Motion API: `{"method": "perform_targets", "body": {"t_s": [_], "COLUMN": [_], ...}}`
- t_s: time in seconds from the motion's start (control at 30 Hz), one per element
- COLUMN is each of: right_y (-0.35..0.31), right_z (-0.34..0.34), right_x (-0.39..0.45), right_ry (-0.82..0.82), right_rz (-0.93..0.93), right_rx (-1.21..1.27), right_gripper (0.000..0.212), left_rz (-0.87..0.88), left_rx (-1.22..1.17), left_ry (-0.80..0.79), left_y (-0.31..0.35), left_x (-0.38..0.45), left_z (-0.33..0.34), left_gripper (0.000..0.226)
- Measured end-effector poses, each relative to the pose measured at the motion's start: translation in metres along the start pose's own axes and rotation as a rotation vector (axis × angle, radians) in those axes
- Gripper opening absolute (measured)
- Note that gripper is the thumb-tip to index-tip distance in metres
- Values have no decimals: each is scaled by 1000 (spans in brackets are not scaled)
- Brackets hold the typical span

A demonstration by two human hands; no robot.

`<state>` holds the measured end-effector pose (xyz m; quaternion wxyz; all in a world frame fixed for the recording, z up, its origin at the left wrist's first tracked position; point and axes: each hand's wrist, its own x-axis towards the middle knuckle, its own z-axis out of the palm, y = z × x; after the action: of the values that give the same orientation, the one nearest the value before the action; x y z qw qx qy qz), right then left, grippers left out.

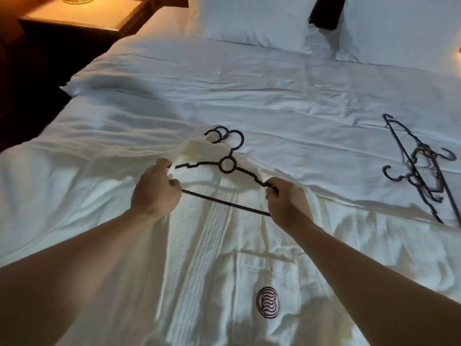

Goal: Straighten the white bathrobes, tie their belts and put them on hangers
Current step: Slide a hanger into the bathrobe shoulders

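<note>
Feeding hanger [225, 166] into white bathrobe [212, 245] spread on bed [299, 96]. Left hand [156, 187] pinches collar and hanger end; right hand [287, 201] grips other end. Best to seat each shoulder fully, hook centred. Spare hangers [419, 166] lie well apart.

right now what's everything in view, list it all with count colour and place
bathrobe: one, white, flat on the bed, dark round logo on its pocket
held hanger: one, dark, over the bathrobe's collar, gripped at both ends
more hooks: at least two, dark, just beyond the collar; count unclear
spare hangers: a dark tangled pile, right side of the bed; count unclear
bed: one, white wrinkled sheets
pillows: two, white, at the head of the bed
nightstand: one, dark, lit top, far left
left hand: grips the hanger's left end and the collar
right hand: grips the hanger's right end
</note>
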<state>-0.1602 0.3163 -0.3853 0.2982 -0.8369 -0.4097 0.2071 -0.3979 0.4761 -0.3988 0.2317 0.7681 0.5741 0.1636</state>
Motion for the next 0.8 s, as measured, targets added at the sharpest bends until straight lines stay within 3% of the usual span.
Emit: {"method": "perform_targets", "body": {"t_s": [0.17,0.27,0.33,0.4,0.5,0.57,0.63,0.73,0.8], "right_y": [-52,-62,-64,-62,-61,-67,-68,-49,-29], "right_z": [39,58,64,64,58,55,52,48,41], "right_x": [34,51,56,59,64,64,60,57,55], "right_ry": [-201,-312,-413,-538,-652,-580,-477,-343,-241], "right_rz": [32,67,40,14,-87,-332,-525,-567,-606], "right_rx": [110,148,148,-4,-440,-673,-783,-675,-530], "right_gripper": [18,13,20,42,65,66,52,29,26], "left_rz": [491,673,705,657,686,745,759,729,728], "left_rx": [375,435,451,455,438,448,456,425,392], "left_ry": [-33,-92,-79,-81,-125,-202,-240,-182,-118], "left_y": [-19,-29,-34,-37,-44,-46,-44,-37,-33], "left_x": [-5,-4,-2,1,2,0,-2,-1,1], "left_z": [2,8,10,7,6,6,8,9,10], "left_gripper": [56,31,10,7,4,22,27,11,5]}}
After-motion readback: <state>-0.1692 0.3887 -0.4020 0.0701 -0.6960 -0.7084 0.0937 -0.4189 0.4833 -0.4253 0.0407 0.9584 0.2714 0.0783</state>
